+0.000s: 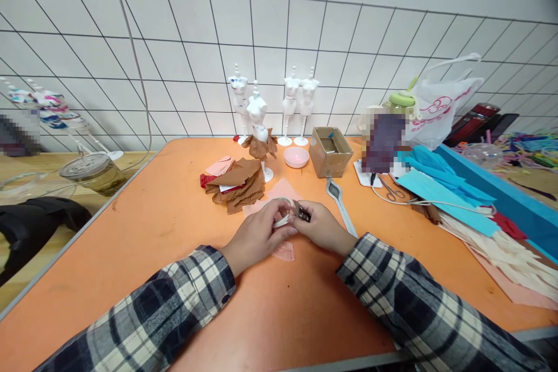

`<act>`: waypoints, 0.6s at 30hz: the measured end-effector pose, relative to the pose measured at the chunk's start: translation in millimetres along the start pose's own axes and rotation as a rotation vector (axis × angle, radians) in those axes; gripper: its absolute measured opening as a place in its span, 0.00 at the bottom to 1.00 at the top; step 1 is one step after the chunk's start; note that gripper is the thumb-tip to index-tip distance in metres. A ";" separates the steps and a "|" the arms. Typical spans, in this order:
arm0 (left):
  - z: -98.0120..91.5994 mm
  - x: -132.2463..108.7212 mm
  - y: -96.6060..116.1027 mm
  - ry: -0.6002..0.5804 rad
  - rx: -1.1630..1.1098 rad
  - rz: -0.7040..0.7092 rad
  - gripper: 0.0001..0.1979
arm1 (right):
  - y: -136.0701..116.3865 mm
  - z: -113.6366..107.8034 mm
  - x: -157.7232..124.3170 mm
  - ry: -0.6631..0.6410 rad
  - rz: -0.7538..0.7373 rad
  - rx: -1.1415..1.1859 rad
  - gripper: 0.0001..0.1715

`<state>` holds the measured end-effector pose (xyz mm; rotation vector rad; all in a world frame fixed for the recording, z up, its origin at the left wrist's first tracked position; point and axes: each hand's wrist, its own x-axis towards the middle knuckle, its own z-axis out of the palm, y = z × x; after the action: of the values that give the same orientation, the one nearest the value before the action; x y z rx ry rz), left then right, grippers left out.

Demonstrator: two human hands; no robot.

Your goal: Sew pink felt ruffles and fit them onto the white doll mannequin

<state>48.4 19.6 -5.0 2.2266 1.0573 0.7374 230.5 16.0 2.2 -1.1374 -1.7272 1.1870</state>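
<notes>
Over the smooth orange bench, the left hand has its fingers around a curved white strip; the right hand's fingers grip a small dark metal tool, just beside it.

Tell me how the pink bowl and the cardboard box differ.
The pink bowl is round; the cardboard box is brown and square-cornered. The pink bowl is low and shallow, while the cardboard box is taller and larger. Both stand open-topped on the orange table.

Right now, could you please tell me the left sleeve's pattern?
The left sleeve is plaid, shown best in the head view.
</notes>
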 end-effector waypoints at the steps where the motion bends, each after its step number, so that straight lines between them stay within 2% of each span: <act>1: 0.4 0.1 -0.1 -0.005 0.033 -0.009 0.11 | 0.9 0.2 0.1 0.027 0.014 0.000 0.08; 8: -4.0 1.2 2.8 -0.032 0.121 0.036 0.10 | -1.9 1.0 -1.1 -0.011 0.051 0.070 0.09; 11: -4.9 2.1 2.9 -0.038 0.104 0.051 0.12 | -1.2 3.8 -0.5 0.038 0.027 0.038 0.10; 15: -5.2 4.0 -2.6 0.043 0.075 0.007 0.13 | -0.3 1.8 0.6 0.132 0.017 0.008 0.09; 18: -6.3 3.2 -7.0 0.069 0.168 -0.024 0.07 | 0.2 -3.9 1.1 0.191 0.027 -0.078 0.07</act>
<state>42.3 27.5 -4.7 2.3391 1.2182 0.7434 233.7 18.3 3.3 -1.2806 -1.6283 0.9997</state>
